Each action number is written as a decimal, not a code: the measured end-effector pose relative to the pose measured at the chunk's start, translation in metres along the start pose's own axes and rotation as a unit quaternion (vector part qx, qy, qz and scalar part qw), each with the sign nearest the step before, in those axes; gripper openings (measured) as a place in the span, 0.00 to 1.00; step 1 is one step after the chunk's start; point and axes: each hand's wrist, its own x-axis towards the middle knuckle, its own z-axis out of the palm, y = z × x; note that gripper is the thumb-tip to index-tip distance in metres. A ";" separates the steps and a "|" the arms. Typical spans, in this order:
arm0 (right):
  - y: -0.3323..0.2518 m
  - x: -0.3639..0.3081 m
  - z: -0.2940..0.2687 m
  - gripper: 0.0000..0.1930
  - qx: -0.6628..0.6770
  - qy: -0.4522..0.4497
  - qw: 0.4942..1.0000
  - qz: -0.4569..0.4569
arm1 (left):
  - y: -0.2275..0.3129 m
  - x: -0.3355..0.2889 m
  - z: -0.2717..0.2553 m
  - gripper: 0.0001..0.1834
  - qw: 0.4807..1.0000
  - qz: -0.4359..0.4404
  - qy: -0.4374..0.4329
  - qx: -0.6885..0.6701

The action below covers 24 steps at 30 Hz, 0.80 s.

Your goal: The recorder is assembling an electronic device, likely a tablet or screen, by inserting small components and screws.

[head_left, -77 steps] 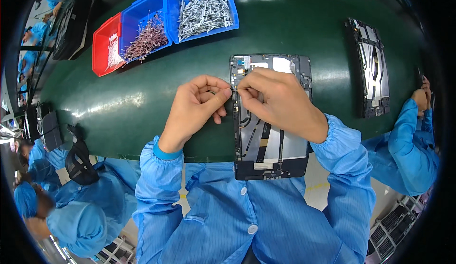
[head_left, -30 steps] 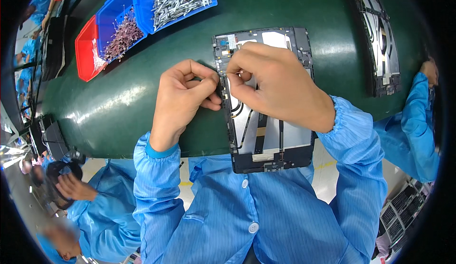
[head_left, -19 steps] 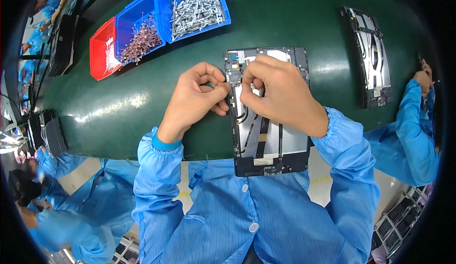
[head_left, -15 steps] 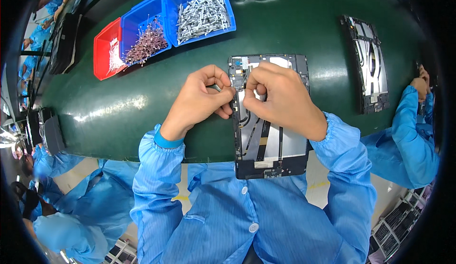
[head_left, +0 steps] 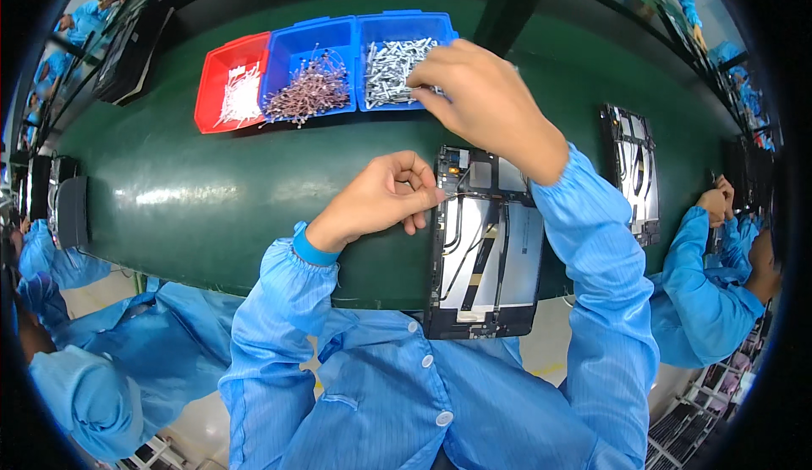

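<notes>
A tablet with its back off (head_left: 526, 254) lies upright before me, its lower end at the table's front edge. Thin dark cables run across its silvery inside. My left hand (head_left: 385, 198) is closed in a pinch at the tablet's upper left edge; what sits between thumb and forefinger is too small to make out. Over the right end of a blue bin (head_left: 406, 19) reaches my right hand (head_left: 495, 102), its curled fingers a little apart and nothing visible between them. Small silvery-white strips (head_left: 391, 73) fill that bin. The right forearm covers the tablet's upper right corner.
Left of that bin stand another blue bin (head_left: 311, 32) of pinkish-brown wired parts (head_left: 309, 90) and a red bin (head_left: 211, 81) of white pieces (head_left: 241, 94). A second opened tablet (head_left: 634, 170) lies at the right, near a co-worker's hands (head_left: 717, 201). A dark post (head_left: 512, 5) rises behind.
My right hand has left the tablet and moved up to the blue bin with silvery-white strips. The left hand stays pinched at the tablet's edge. The view has shifted.
</notes>
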 end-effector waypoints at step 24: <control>-0.018 -0.021 0.001 0.07 0.414 0.061 0.858 0.298 | 0.014 -0.004 -0.001 0.12 0.961 0.170 0.182 -0.121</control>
